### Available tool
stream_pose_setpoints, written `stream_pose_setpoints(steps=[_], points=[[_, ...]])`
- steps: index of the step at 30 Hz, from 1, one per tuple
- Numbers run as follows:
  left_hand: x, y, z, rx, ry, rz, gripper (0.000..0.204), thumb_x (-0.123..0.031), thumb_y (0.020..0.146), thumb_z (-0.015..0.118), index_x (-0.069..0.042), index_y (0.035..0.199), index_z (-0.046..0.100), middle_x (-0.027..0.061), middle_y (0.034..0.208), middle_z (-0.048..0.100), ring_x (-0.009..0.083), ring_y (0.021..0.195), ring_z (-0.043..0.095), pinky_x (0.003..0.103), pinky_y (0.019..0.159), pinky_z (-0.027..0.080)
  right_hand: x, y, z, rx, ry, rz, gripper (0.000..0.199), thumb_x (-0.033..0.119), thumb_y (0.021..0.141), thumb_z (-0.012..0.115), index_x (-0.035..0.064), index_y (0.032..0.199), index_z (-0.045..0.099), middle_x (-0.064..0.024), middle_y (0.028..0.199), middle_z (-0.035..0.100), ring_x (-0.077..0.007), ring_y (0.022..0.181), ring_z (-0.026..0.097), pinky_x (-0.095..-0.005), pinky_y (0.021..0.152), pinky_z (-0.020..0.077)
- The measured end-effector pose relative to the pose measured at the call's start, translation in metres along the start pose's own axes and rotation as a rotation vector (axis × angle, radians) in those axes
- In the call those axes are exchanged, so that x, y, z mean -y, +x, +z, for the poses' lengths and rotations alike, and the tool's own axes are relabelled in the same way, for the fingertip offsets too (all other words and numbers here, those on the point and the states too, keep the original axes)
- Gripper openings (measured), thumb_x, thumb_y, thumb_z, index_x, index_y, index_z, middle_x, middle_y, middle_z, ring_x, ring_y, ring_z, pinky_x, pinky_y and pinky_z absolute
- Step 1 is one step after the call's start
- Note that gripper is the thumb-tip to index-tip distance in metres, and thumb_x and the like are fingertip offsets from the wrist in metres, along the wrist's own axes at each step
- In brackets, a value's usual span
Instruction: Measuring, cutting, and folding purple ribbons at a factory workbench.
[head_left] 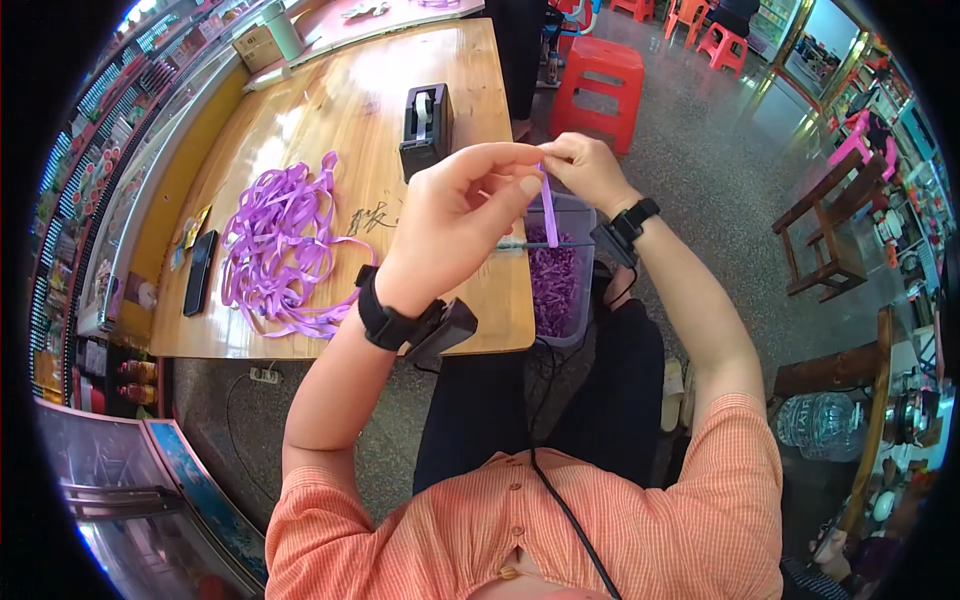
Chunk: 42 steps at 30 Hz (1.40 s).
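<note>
While both bare hands are raised above the lap in the head view, the left hand (455, 215) and the right hand (588, 170) meet at a short strip of shiny purple ribbon (548, 212); the left thumb and forefinger are closed on its upper end, the right fingertips pinch the same end from the other side, and the strip hangs down between them, which looks like a grip meant to keep it taut for folding. Directly beneath sits a clear plastic tub of purple ribbon pieces (560, 280), seemingly placed to catch finished bits; it rests just beside the glossy wooden table (330, 120). On that table a loose heap of long purple ribbon (280, 250) lies near a black tape dispenser (425, 125) and a dark phone (199, 272), all within reach.
</note>
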<state>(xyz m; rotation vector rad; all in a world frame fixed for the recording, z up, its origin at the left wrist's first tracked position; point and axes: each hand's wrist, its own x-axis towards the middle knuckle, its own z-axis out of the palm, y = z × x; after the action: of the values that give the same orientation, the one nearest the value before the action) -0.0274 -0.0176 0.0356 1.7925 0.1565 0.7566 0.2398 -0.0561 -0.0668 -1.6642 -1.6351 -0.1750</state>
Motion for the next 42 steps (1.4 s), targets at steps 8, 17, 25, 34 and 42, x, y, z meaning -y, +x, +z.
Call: stream_pose_setpoints(steps=[8, 17, 25, 34, 42], points=[[0.054, 0.043, 0.005, 0.245, 0.562, 0.014, 0.023, -0.02, 0.094, 0.067, 0.0, 0.102, 0.074, 0.0134, 0.083, 0.073, 0.0231, 0.073, 0.069, 0.035, 0.067, 0.054, -0.028, -0.055, 0.05, 0.341, 0.635, 0.65, 0.031, 0.028, 0.09, 0.065, 0.0003, 0.099, 0.074, -0.0016, 0.07, 0.064, -0.0126, 0.057, 0.06, -0.029, 0.051, 0.0463], [0.115, 0.054, 0.014, 0.422, 0.932, 0.175, 0.023, -0.024, 0.094, 0.061, -0.005, 0.098, 0.074, 0.011, 0.104, 0.072, 0.0333, 0.111, 0.06, 0.042, 0.102, 0.044, 0.033, -0.117, 0.043, 0.511, 0.701, 1.048, 0.029, 0.029, 0.096, 0.065, 0.002, 0.087, 0.071, -0.0012, 0.066, 0.058, -0.0106, 0.051, 0.053, -0.0238, 0.047, 0.0424], [0.123, 0.053, 0.014, 0.418, 0.908, 0.102, 0.025, -0.026, 0.095, 0.061, -0.006, 0.102, 0.074, 0.0118, 0.111, 0.071, 0.0332, 0.116, 0.059, 0.044, 0.104, 0.043, 0.045, -0.14, 0.041, 0.233, 0.747, 0.844, 0.025, 0.021, 0.096, 0.067, -0.0019, 0.105, 0.069, -0.0029, 0.086, 0.067, -0.0084, 0.067, 0.059, -0.0231, 0.058, 0.0474], [0.119, 0.051, 0.015, 0.389, 0.908, 0.069, 0.028, -0.03, 0.095, 0.062, -0.006, 0.103, 0.074, 0.0135, 0.113, 0.07, 0.0333, 0.117, 0.059, 0.045, 0.105, 0.042, 0.045, -0.126, 0.075, -0.077, 0.646, 0.686, 0.026, 0.023, 0.089, 0.076, 0.0012, 0.101, 0.072, -0.0042, 0.086, 0.071, -0.0132, 0.076, 0.066, -0.0273, 0.073, 0.0503], [0.116, 0.05, 0.017, 0.39, 0.905, 0.074, 0.029, -0.031, 0.096, 0.061, -0.006, 0.102, 0.075, 0.0137, 0.113, 0.07, 0.0332, 0.117, 0.059, 0.045, 0.106, 0.042, 0.058, -0.168, 0.077, 0.087, 0.637, 0.748, 0.024, 0.021, 0.088, 0.077, -0.001, 0.094, 0.07, -0.0044, 0.073, 0.062, -0.0135, 0.065, 0.059, -0.0303, 0.058, 0.0448]])
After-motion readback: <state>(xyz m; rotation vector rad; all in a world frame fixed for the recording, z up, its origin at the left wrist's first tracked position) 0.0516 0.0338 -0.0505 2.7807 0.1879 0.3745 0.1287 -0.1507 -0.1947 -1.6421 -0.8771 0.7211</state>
